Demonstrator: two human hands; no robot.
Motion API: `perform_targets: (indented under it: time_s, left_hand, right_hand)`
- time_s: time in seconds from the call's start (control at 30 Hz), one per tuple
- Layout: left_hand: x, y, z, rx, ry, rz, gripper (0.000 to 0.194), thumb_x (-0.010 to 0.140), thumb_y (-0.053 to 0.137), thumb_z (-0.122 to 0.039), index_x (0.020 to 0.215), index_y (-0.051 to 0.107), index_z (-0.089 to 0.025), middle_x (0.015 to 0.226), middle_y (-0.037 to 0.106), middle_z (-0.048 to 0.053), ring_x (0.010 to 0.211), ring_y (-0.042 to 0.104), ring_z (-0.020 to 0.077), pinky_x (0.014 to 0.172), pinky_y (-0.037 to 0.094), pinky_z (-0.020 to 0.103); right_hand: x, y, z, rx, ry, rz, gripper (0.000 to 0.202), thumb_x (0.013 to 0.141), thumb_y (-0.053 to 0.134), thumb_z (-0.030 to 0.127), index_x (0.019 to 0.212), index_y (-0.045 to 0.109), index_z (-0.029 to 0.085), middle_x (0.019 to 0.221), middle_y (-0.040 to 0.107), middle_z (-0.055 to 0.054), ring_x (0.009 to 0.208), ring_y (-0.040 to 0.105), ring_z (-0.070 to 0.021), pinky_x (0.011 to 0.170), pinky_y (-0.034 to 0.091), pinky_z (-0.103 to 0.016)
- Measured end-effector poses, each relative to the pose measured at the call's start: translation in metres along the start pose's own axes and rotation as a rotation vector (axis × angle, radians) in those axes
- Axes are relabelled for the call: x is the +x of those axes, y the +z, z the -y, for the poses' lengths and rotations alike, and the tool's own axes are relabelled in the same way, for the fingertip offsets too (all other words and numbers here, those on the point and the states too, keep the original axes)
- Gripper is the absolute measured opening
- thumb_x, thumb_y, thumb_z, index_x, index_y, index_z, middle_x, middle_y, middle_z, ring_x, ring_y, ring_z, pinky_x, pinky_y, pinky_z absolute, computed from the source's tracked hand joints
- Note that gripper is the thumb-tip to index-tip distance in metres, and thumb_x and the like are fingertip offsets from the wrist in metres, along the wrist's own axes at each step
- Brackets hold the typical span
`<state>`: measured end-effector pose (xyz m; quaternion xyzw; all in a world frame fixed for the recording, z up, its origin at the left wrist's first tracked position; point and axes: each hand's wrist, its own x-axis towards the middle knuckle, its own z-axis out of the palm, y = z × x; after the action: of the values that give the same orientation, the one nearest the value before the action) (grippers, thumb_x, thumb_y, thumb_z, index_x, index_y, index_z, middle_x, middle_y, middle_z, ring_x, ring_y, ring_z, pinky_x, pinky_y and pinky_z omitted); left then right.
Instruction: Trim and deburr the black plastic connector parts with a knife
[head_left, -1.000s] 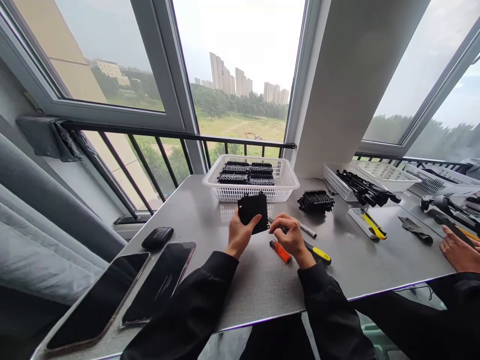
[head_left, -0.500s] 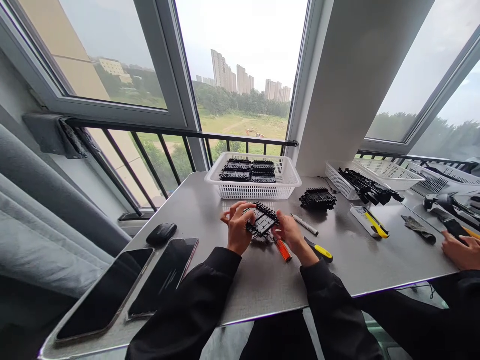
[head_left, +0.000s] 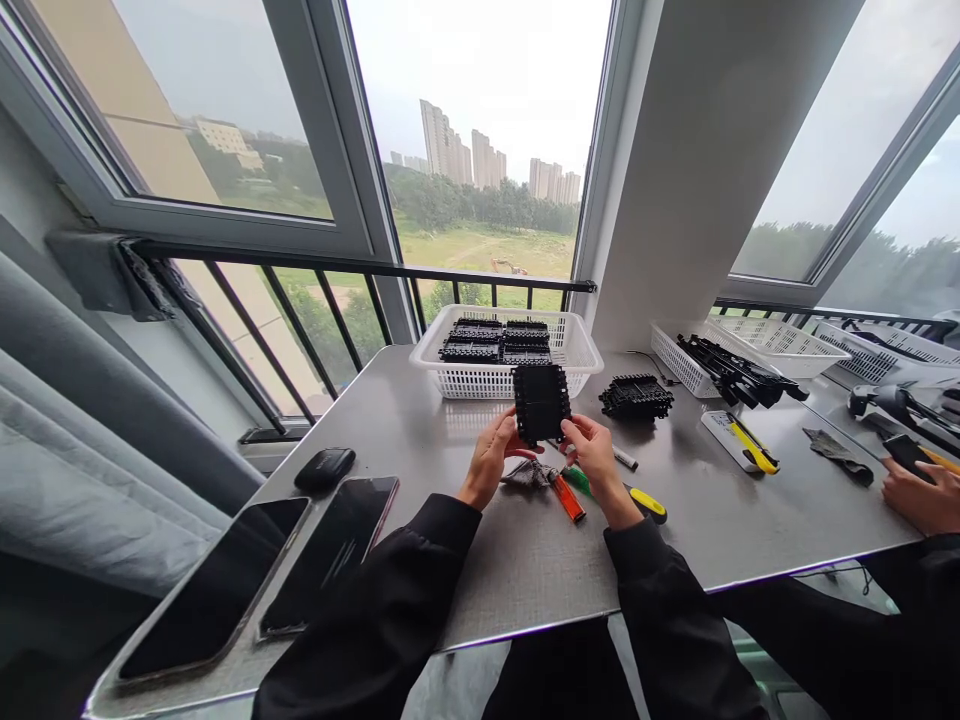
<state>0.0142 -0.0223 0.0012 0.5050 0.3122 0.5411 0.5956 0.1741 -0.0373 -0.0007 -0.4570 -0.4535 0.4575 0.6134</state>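
A flat black plastic part with toothed side edges is held up over the table, its smooth face toward me. My left hand grips its lower left edge, and my right hand pinches the lower right corner. Beneath the hands lie an orange lighter, a crumpled grey bit and a green item partly covered by my right hand. A white pen and a yellow-and-black handle rest just right of that hand. Behind the part stands a white basket containing several similar black parts.
More black parts are stacked right of the basket. Farther right are a yellow cutter, a basket of long black pieces and a co-worker's hand. Two phones and a black case lie at left.
The black part has been turned from its ribbed, gridded face to its smooth face and raised upright. My left hand has shifted from its top to its lower left edge.
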Motion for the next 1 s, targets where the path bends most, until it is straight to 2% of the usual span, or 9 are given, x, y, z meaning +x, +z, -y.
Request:
perform_targets:
  time_s: [0.1,0.2,0.33,0.47,0.57,0.7,0.83,0.93,1.0]
  left_hand:
    - [-0.001,0.0,0.0,0.033,-0.043,0.032,0.068,0.076,0.065,-0.055,0.129,0.049,-0.015,0.086,0.073,0.008,0.064,0.072,0.0238,0.052,0.053,0.03]
    - [0.002,-0.002,0.002,0.088,-0.046,-0.026,0.064,0.074,0.069,-0.049,0.123,0.048,-0.014,0.081,0.072,0.007,0.061,0.072,0.023,0.048,0.052,0.026]
    - [0.004,-0.006,0.003,0.122,0.014,-0.152,0.056,0.077,0.066,-0.045,0.12,0.047,-0.014,0.08,0.072,0.008,0.061,0.073,0.0236,0.047,0.052,0.025]
    - [0.003,-0.007,0.001,0.128,0.044,-0.198,0.052,0.079,0.066,-0.042,0.119,0.049,-0.014,0.083,0.073,0.01,0.065,0.074,0.0251,0.046,0.051,0.025]
    - [0.002,-0.006,0.0,0.12,0.04,-0.188,0.052,0.078,0.066,-0.043,0.119,0.049,-0.015,0.084,0.073,0.01,0.066,0.074,0.0252,0.047,0.051,0.025]
    - [0.003,-0.006,0.0,0.101,0.032,-0.186,0.055,0.076,0.068,-0.043,0.12,0.05,-0.015,0.085,0.073,0.009,0.065,0.074,0.025,0.046,0.051,0.024]
    - [0.003,-0.007,0.001,0.081,0.011,-0.182,0.059,0.074,0.069,-0.042,0.122,0.05,-0.015,0.081,0.072,0.006,0.064,0.073,0.0249,0.045,0.049,0.023]
    - [0.003,-0.007,0.001,0.089,-0.003,-0.175,0.06,0.074,0.069,-0.041,0.123,0.049,-0.014,0.077,0.07,0.005,0.063,0.073,0.0249,0.045,0.049,0.023]
    - [0.003,-0.007,0.001,0.103,-0.006,-0.169,0.06,0.074,0.068,-0.04,0.124,0.048,-0.013,0.076,0.069,0.005,0.064,0.073,0.0249,0.046,0.049,0.023]
  right_hand:
    - [0.003,-0.002,-0.006,-0.116,-0.042,-0.016,0.04,0.074,0.066,0.051,0.09,0.066,0.014,0.069,0.062,-0.002,0.053,0.053,-0.012,0.038,0.037,-0.021]
    - [0.006,-0.008,-0.01,-0.197,-0.053,-0.019,0.042,0.077,0.063,0.051,0.097,0.067,0.014,0.072,0.066,-0.004,0.059,0.059,-0.016,0.043,0.041,-0.024]
    - [0.011,-0.031,-0.016,-0.707,-0.258,-0.231,0.03,0.091,0.049,0.035,0.105,0.068,0.018,0.092,0.07,-0.01,0.083,0.063,-0.0221,0.073,0.048,-0.035]
    - [0.011,-0.056,-0.029,-0.986,-0.295,-0.368,0.018,0.084,0.057,0.023,0.095,0.071,0.018,0.094,0.067,-0.017,0.099,0.057,-0.0298,0.083,0.041,-0.041]
    - [0.01,-0.064,-0.039,-1.015,-0.267,-0.399,0.01,0.082,0.062,0.025,0.076,0.068,0.02,0.081,0.064,-0.016,0.097,0.055,-0.0318,0.082,0.039,-0.042]
    - [0.012,-0.06,-0.038,-1.013,-0.284,-0.398,0.02,0.086,0.059,0.03,0.069,0.062,0.021,0.074,0.062,-0.013,0.091,0.055,-0.0293,0.08,0.038,-0.041]
    - [0.013,-0.043,-0.02,-0.937,-0.355,-0.303,0.018,0.094,0.046,0.032,0.095,0.06,0.021,0.085,0.066,-0.01,0.085,0.057,-0.0245,0.076,0.041,-0.036]
    - [0.009,-0.029,-0.006,-0.673,-0.427,-0.2,0.027,0.097,0.04,0.038,0.117,0.047,0.021,0.081,0.064,-0.003,0.069,0.057,-0.0182,0.066,0.042,-0.03]
    - [0.003,-0.022,0.002,-0.47,-0.457,-0.157,0.029,0.096,0.041,0.042,0.118,0.046,0.023,0.078,0.062,0.0,0.062,0.054,-0.0156,0.062,0.041,-0.028]
